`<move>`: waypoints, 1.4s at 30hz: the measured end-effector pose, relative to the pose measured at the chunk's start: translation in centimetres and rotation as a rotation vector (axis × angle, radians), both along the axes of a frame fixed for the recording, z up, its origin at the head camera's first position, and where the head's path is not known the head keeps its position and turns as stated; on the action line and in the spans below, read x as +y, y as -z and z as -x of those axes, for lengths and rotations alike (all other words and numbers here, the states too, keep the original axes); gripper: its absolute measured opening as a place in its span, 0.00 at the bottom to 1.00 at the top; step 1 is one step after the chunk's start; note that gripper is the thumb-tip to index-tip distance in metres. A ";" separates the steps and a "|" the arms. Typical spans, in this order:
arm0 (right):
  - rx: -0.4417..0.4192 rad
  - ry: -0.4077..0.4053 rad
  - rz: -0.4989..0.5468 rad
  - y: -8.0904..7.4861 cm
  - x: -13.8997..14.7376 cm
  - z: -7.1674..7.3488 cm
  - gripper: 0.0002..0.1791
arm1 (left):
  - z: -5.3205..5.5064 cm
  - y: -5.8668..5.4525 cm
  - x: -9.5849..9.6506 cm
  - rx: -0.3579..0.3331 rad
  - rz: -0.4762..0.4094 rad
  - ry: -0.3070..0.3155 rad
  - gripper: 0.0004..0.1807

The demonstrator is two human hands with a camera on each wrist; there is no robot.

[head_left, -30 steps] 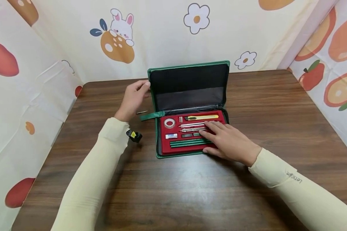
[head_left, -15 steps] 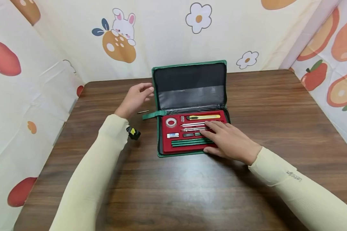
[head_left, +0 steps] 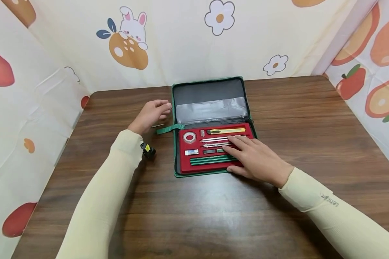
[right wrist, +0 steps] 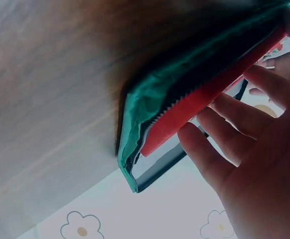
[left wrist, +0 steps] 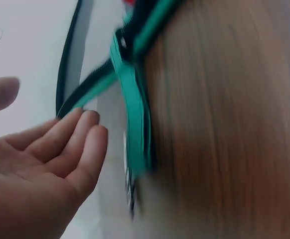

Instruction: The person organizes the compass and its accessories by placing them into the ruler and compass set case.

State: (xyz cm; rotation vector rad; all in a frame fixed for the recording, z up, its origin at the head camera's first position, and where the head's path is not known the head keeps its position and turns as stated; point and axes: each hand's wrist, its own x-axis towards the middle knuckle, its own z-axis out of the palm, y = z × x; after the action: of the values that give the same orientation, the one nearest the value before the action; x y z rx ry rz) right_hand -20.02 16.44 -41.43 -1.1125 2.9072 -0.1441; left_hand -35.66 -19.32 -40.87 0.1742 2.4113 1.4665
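Note:
A green zip case [head_left: 174, 158] lies unfolded on the table, its dark lid [head_left: 201, 94] leaning back. Loosely bent, the fingers of my left hand [head_left: 151, 114] are right at the lid's left edge, with the thumb apart from them in the left wrist view. My right hand [head_left: 259, 158] rests spread over the right part of the red tray [head_left: 185, 167], hiding some contents. In the tray sit a tape roll [head_left: 185, 137], a yellow utility knife [head_left: 228, 131], an eraser [head_left: 191, 152], slim silvery drawing tools [head_left: 214, 140] and green pencils [head_left: 210, 160].
A green strap [head_left: 166, 130] sticks out from the case's left side. Beside it on the wooden table [head_left: 194, 216] lies a thin pointed metallic piece [left wrist: 130, 194]. A printed curtain [head_left: 181, 43] hangs behind and along both sides.
The lid has tipped farther back from nearly upright. My left hand has moved slightly down along its edge, while my right hand stays on the tray.

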 end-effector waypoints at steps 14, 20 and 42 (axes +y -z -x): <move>-0.018 0.008 0.006 0.0 0.0 -0.2 0.41 | -1.6 -0.8 -1.5 0.196 0.808 0.173 0.08; -0.021 0.004 0.023 0.1 0.3 -0.2 0.42 | -1.6 -0.7 -1.2 0.262 0.876 0.203 0.08; -0.043 0.117 0.120 -1.6 4.6 -0.3 0.43 | -5.0 -3.7 6.5 0.590 0.953 0.379 0.23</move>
State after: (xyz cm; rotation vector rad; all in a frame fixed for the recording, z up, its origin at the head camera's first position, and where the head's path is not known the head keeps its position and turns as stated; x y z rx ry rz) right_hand -19.70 21.00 -39.82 -0.9402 2.9595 -0.3453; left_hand -30.66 -12.83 -37.12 0.8500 2.9942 0.0056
